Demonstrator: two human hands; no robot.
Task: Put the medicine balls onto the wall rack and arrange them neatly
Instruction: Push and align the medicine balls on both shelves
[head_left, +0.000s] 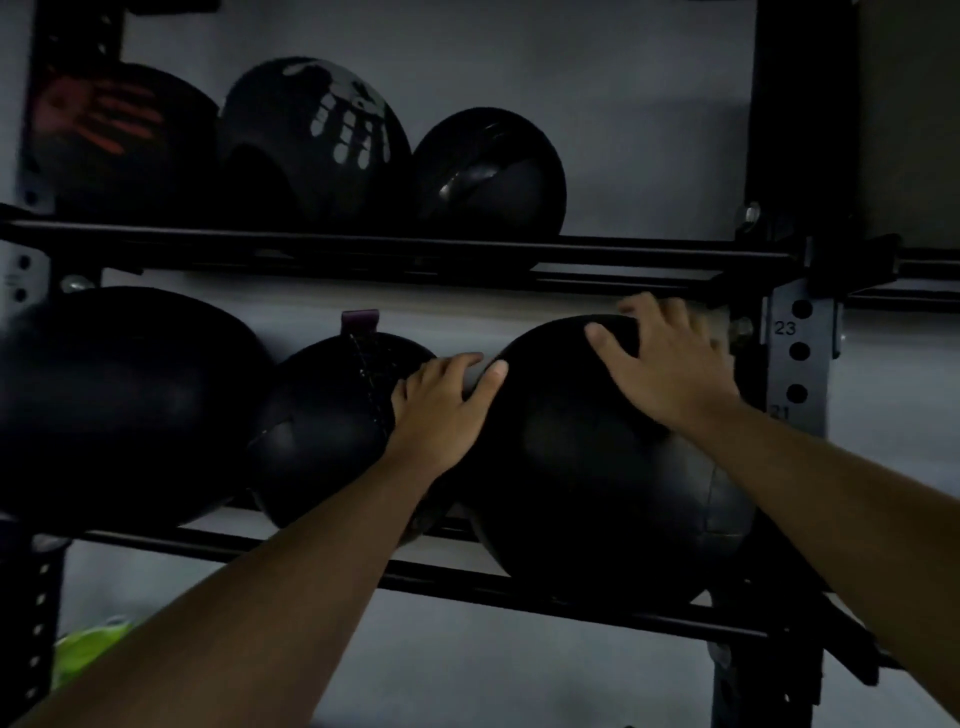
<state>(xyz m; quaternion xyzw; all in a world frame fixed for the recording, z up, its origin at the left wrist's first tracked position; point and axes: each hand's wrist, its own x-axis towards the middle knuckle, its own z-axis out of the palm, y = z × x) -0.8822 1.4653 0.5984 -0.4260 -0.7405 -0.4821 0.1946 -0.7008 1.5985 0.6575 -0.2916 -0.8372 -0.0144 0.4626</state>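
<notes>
A large black medicine ball (587, 467) rests on the lower rails of the wall rack (467, 577), at the right end. My right hand (670, 364) lies spread over its top right. My left hand (441, 405) presses on its left side, in the gap beside a smaller black ball (322, 431). A big black ball (119, 400) fills the left end of that tier. On the upper tier sit three balls: one with a red hand print (114, 140), one with a white hand print (317, 140) and a plain black one (488, 171).
A grey upright post with numbered holes (797, 364) stands right of the held ball. The upper rails (649, 254) are bare to the right of the plain ball. Something bright green (88, 649) shows low at the left, behind the left post.
</notes>
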